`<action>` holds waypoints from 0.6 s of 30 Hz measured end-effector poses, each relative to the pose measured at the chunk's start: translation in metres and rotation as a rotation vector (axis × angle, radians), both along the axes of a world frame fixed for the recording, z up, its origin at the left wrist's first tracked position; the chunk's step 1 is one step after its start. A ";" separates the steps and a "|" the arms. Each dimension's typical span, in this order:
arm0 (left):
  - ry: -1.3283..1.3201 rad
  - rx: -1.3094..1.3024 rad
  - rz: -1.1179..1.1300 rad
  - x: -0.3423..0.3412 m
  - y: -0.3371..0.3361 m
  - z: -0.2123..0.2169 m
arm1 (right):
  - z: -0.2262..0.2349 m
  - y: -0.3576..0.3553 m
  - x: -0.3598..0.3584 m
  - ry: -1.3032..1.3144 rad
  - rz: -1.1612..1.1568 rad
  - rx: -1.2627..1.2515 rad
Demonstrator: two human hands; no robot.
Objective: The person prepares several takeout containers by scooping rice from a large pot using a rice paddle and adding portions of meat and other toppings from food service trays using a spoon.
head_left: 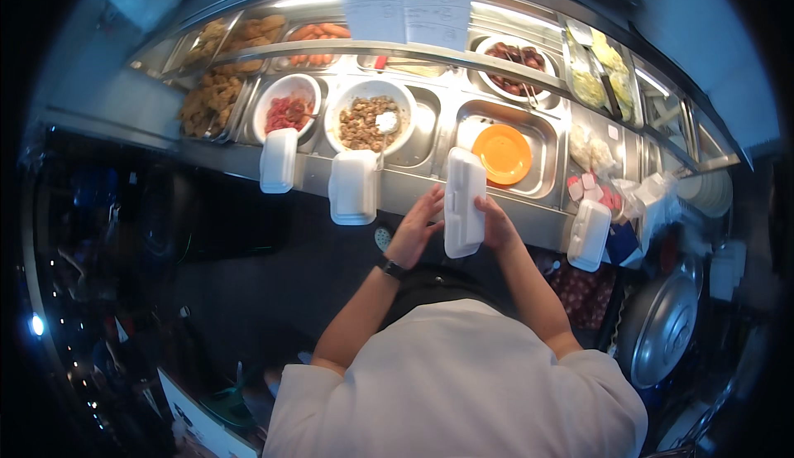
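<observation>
A white foam takeaway box point(465, 206), lid closed, is tilted upright at the counter's front edge. My right hand point(496, 224) grips its right side; the fingers behind it are partly hidden. Just left of the box, my left hand point(419, 226) has its fingers stretched and apart, holding nothing. Two more closed foam boxes, one left of my hands point(353, 189) and one farther left point(278, 163), rest on the front ledge. Another foam box point(589, 236) sits to the right. Behind the box in my grip, an orange plate point(501, 154) lies in a metal tray.
Beyond the ledge are a white bowl of chopped filling point(364, 123) with a spoon, a bowl of reddish food point(289, 112), and a bowl of dark pieces point(514, 65). Fried food point(208, 106) fills a left tray. A glass-and-metal frame overhangs the trays. A large metal lid point(672, 330) stands right.
</observation>
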State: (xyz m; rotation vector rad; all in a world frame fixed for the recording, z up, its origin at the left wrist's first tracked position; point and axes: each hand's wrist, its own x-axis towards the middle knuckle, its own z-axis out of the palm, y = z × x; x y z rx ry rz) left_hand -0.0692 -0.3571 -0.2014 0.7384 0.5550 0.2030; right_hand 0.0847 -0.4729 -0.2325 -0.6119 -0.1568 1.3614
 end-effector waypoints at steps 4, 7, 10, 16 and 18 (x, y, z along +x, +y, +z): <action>-0.125 -0.073 0.048 0.000 -0.011 0.020 | 0.011 0.023 -0.018 0.079 0.062 0.031; -0.200 -0.085 0.119 -0.008 -0.005 0.022 | 0.010 0.036 -0.023 -0.004 0.105 0.024; -0.177 0.010 0.143 -0.012 0.008 0.017 | 0.017 0.046 -0.027 0.084 0.141 0.132; -0.326 -0.311 0.102 -0.027 0.047 0.019 | 0.033 0.072 -0.041 0.071 0.061 0.147; -0.301 -0.345 0.100 -0.032 0.062 0.018 | 0.035 0.085 -0.047 0.049 0.047 0.102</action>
